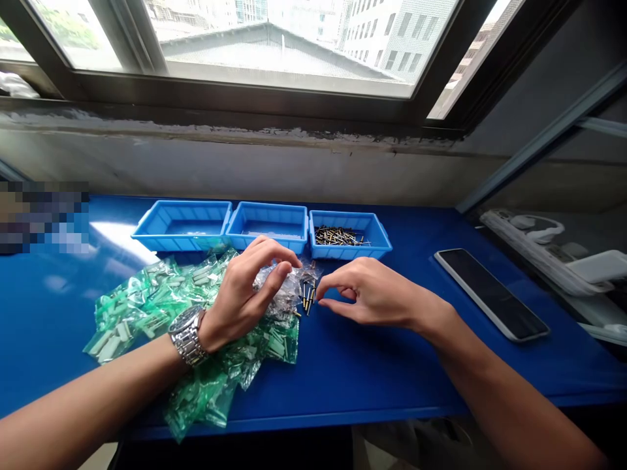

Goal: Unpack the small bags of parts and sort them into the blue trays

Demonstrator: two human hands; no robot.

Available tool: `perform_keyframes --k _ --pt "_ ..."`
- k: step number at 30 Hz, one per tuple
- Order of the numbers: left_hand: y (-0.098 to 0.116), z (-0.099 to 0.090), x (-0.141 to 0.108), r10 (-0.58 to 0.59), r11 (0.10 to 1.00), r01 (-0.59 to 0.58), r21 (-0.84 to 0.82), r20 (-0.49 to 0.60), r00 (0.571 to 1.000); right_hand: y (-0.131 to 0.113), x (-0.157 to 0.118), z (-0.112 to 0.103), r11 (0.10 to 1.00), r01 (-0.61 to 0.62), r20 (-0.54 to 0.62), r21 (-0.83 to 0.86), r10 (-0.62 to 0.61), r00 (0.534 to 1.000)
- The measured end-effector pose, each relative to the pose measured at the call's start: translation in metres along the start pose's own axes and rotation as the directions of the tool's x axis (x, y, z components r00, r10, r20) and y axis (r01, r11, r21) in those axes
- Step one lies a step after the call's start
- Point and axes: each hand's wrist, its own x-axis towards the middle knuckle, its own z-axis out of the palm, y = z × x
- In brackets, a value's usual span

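My left hand [251,287], a metal watch [188,334] at its wrist, is over the pile of bags. Its fingers are bent, with the thumb apart from them and nothing visible between. Level with it, my right hand [365,294] has thumb and forefinger brought together in a pinch at the edge of a few small black and gold pins [308,297]. Whatever is between those tips is too small to make out. Clear plastic bags [280,297] lie between the hands, partly behind the left one. Green-tinted bags with pale pieces [151,300] spread under the left forearm.
Three blue bins stand in a row at the back: a left bin [142,228], a middle bin [234,225] and a right bin [382,236] with many black and gold pins [337,235]. A phone [490,292] lies right on the blue table [372,385]. A window is behind.
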Motion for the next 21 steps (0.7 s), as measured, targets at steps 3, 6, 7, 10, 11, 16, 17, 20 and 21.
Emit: perform_keyframes --k 3,6,7,10,11,16,17,20,21 --pt "0.0008 -0.0003 -0.0009 -0.007 1.000 0.007 0.001 0.001 1.000 -0.0006 -0.0011 0.0016 1.000 0.008 -0.003 -0.016 -0.008 1.000" --pt "0.0015 -0.0004 -0.0014 -0.014 1.000 0.014 0.005 0.003 1.000 -0.0020 -0.0008 0.0030 1.000 0.019 0.002 -0.020 -0.019 1.000" --pt "0.0016 -0.0004 -0.0015 -0.015 1.000 0.015 0.005 0.006 1.000 -0.0023 -0.0007 0.0033 1.000 0.020 0.008 -0.021 -0.020 1.000" --pt "0.0013 -0.0003 -0.0015 -0.022 1.000 0.022 0.000 0.019 1.000 -0.0021 -0.0010 0.0030 1.000 0.019 0.012 -0.022 -0.019 1.000" --pt "0.0012 -0.0003 -0.0015 -0.025 1.000 0.025 -0.002 0.024 0.999 -0.0016 -0.0014 0.0027 1.000 0.019 0.010 -0.022 -0.019 1.000" --pt "0.0006 -0.0001 -0.0017 -0.025 1.000 0.025 -0.003 0.028 0.999 -0.0006 -0.0029 0.0008 1.000 0.012 -0.002 -0.026 -0.012 1.000" --pt "0.0005 -0.0001 -0.0017 -0.023 1.000 0.023 -0.004 0.025 0.999 -0.0010 -0.0029 0.0006 0.999 0.013 -0.005 -0.029 -0.013 1.000" --pt "0.0005 -0.0001 -0.0015 -0.024 1.000 0.025 -0.005 0.029 0.999 -0.0024 -0.0028 -0.0003 0.999 0.012 -0.012 -0.038 -0.013 1.000" --pt "0.0005 -0.0002 -0.0015 -0.023 1.000 0.023 -0.005 0.032 0.999 -0.0027 -0.0028 -0.0008 0.999 0.011 -0.010 -0.041 -0.011 1.000"
